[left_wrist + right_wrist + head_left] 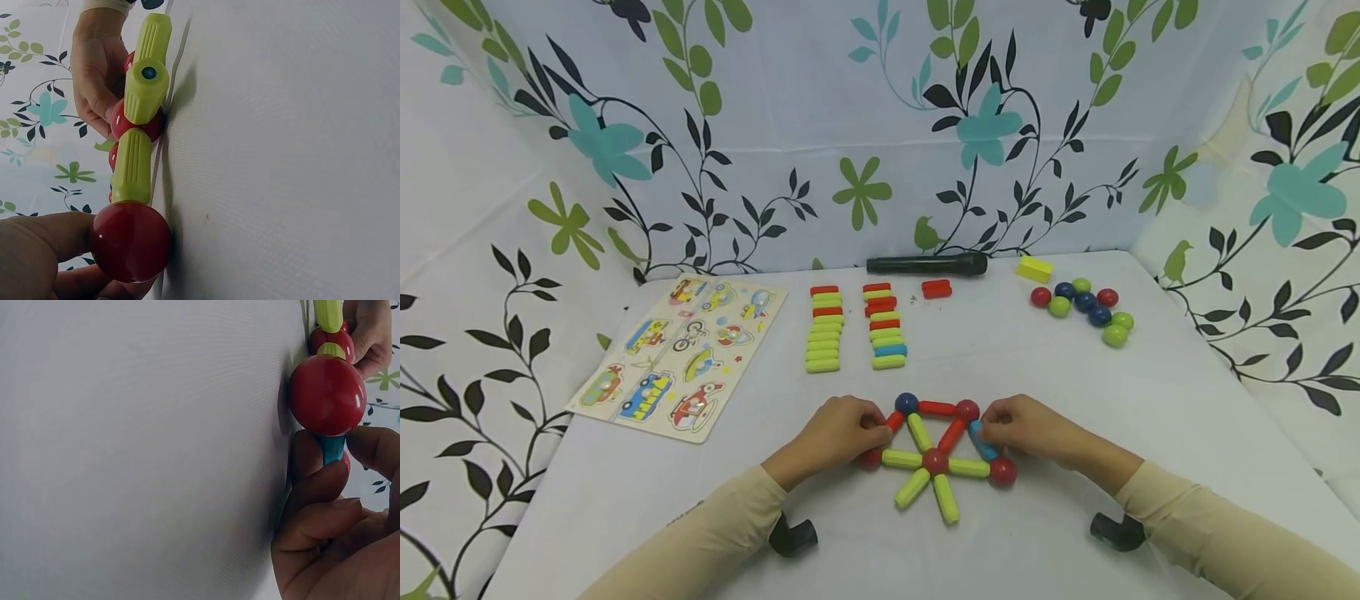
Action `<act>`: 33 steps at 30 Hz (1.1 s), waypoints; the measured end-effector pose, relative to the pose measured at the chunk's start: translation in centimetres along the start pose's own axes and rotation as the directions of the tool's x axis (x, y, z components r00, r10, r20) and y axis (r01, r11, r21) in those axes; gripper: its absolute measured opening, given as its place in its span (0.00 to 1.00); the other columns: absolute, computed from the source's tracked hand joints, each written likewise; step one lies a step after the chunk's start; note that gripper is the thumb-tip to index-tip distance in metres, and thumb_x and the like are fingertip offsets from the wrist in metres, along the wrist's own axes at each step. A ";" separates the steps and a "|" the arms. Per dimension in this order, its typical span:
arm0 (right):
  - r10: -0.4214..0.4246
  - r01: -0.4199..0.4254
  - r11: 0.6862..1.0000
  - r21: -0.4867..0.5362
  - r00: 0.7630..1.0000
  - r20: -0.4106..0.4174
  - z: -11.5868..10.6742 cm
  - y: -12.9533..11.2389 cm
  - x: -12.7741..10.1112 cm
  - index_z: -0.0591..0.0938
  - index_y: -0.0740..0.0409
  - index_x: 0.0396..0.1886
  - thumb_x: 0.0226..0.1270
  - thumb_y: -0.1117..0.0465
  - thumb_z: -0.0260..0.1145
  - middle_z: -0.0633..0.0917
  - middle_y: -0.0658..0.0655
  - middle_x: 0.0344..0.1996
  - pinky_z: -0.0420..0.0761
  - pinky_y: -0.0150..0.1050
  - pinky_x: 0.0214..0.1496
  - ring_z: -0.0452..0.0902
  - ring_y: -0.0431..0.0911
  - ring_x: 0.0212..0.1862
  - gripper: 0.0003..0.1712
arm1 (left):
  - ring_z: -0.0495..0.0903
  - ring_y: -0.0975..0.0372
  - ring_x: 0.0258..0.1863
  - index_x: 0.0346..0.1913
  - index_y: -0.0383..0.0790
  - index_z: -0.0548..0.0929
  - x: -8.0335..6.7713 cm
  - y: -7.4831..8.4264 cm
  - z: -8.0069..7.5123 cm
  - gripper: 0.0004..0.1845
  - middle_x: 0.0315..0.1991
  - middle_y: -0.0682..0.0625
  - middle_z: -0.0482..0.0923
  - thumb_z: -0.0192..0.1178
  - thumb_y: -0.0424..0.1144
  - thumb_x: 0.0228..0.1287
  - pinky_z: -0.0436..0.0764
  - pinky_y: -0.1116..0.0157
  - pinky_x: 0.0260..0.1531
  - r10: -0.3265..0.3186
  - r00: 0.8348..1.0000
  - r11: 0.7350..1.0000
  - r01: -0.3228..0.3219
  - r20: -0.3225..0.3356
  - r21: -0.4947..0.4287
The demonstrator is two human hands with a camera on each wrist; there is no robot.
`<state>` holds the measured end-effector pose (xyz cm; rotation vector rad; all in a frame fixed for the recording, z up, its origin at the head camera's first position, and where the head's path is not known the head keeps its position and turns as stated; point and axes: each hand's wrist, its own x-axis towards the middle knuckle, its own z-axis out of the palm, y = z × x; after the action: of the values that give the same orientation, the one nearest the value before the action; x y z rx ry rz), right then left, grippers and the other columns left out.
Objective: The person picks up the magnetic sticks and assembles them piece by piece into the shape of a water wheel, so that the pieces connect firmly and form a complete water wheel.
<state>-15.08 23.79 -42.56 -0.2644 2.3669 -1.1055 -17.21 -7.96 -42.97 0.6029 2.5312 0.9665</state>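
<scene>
On the table (1150, 400), no writing is legible.

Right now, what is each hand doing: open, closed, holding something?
Left hand: fingers pinch the short red stick at the figure's left side.
Right hand: fingers pinch the blue stick.

The head view looks forward and down over the white surface (1075, 383) from the 6 o'clock side, while both wrist views sit close and skim along it sideways, sharing with the head view the rod-and-ball figure (936, 454) from opposite ends.
</scene>
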 end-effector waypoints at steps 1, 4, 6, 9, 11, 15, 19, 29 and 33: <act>-0.003 0.003 1.000 -0.004 1.000 0.001 0.0 -0.1 0.0 0.84 0.57 0.41 0.70 0.51 0.67 0.81 0.51 0.28 0.74 0.36 0.34 0.74 0.46 0.34 0.13 | 0.77 0.64 0.24 0.42 0.40 0.88 0.0 0.0 0.0 0.11 0.23 0.58 0.80 0.67 0.44 0.66 0.76 0.67 0.25 0.000 1.000 1.000 0.000 0.000 0.000; -0.007 0.007 1.000 -0.021 1.000 -0.005 0.1 -0.3 0.0 0.84 0.56 0.39 0.69 0.51 0.67 0.80 0.51 0.26 0.74 0.36 0.34 0.74 0.45 0.33 0.13 | 0.77 0.64 0.24 0.42 0.40 0.88 0.0 0.1 0.0 0.11 0.23 0.58 0.80 0.67 0.44 0.66 0.76 0.66 0.25 -0.004 1.000 1.000 0.004 0.005 -0.007; -0.005 0.005 1.000 -0.022 1.000 -0.010 0.2 -0.5 0.0 0.83 0.57 0.38 0.68 0.53 0.67 0.80 0.51 0.25 0.74 0.37 0.33 0.74 0.46 0.32 0.12 | 0.77 0.64 0.23 0.42 0.40 0.88 0.0 0.1 0.0 0.10 0.23 0.58 0.80 0.67 0.44 0.66 0.76 0.66 0.25 -0.005 1.000 1.000 0.005 0.007 -0.013; 0.014 -0.015 1.000 -0.020 1.000 -0.024 0.3 -0.6 0.0 0.82 0.57 0.36 0.66 0.54 0.68 0.79 0.51 0.24 0.74 0.37 0.33 0.74 0.46 0.32 0.10 | 0.77 0.64 0.23 0.42 0.40 0.89 0.1 0.1 0.1 0.10 0.23 0.58 0.80 0.67 0.44 0.65 0.76 0.67 0.24 -0.002 1.000 1.000 0.002 0.008 -0.015; 0.023 -0.024 1.000 -0.019 0.999 -0.031 0.3 -0.6 0.1 0.81 0.57 0.36 0.66 0.55 0.68 0.79 0.51 0.24 0.74 0.37 0.33 0.74 0.46 0.32 0.10 | 0.77 0.64 0.23 0.42 0.40 0.89 0.1 0.1 0.1 0.10 0.23 0.58 0.80 0.67 0.44 0.65 0.76 0.67 0.24 0.000 1.000 1.000 0.000 0.005 -0.008; 0.027 -0.028 0.999 -0.019 0.999 -0.045 0.4 -0.5 0.2 0.81 0.57 0.37 0.65 0.54 0.67 0.79 0.51 0.25 0.75 0.38 0.34 0.74 0.46 0.33 0.11 | 0.76 0.64 0.23 0.42 0.40 0.88 0.1 0.1 0.0 0.11 0.23 0.57 0.80 0.67 0.44 0.65 0.75 0.67 0.24 -0.004 1.000 1.000 0.004 0.006 -0.001; 0.013 -0.016 0.999 -0.036 0.998 -0.059 0.3 -0.5 0.3 0.82 0.57 0.37 0.66 0.53 0.68 0.80 0.51 0.25 0.75 0.38 0.33 0.74 0.46 0.32 0.11 | 0.77 0.63 0.23 0.43 0.40 0.88 0.0 0.2 0.0 0.11 0.23 0.57 0.80 0.67 0.44 0.66 0.75 0.67 0.24 -0.016 1.000 1.000 0.016 0.015 -0.008; -0.006 0.000 0.997 -0.083 0.997 -0.074 0.2 -0.4 0.4 0.83 0.55 0.37 0.67 0.52 0.69 0.81 0.50 0.25 0.76 0.37 0.33 0.75 0.45 0.32 0.11 | 0.76 0.63 0.24 0.46 0.40 0.87 -0.1 0.3 0.0 0.12 0.25 0.56 0.80 0.67 0.44 0.65 0.75 0.66 0.24 -0.021 1.000 1.000 0.021 0.018 -0.008; -0.020 0.012 0.995 -0.100 0.997 -0.078 0.2 -0.5 0.3 0.83 0.55 0.38 0.67 0.52 0.69 0.81 0.49 0.26 0.77 0.37 0.34 0.75 0.45 0.33 0.11 | 0.76 0.63 0.25 0.46 0.40 0.87 -0.2 0.2 0.0 0.12 0.26 0.56 0.80 0.67 0.44 0.65 0.75 0.66 0.24 -0.015 1.000 1.000 0.015 0.014 -0.008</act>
<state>-15.29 23.26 -42.40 -0.2793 2.4981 -1.0246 -17.02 -7.88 -42.77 0.5851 2.5153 0.9635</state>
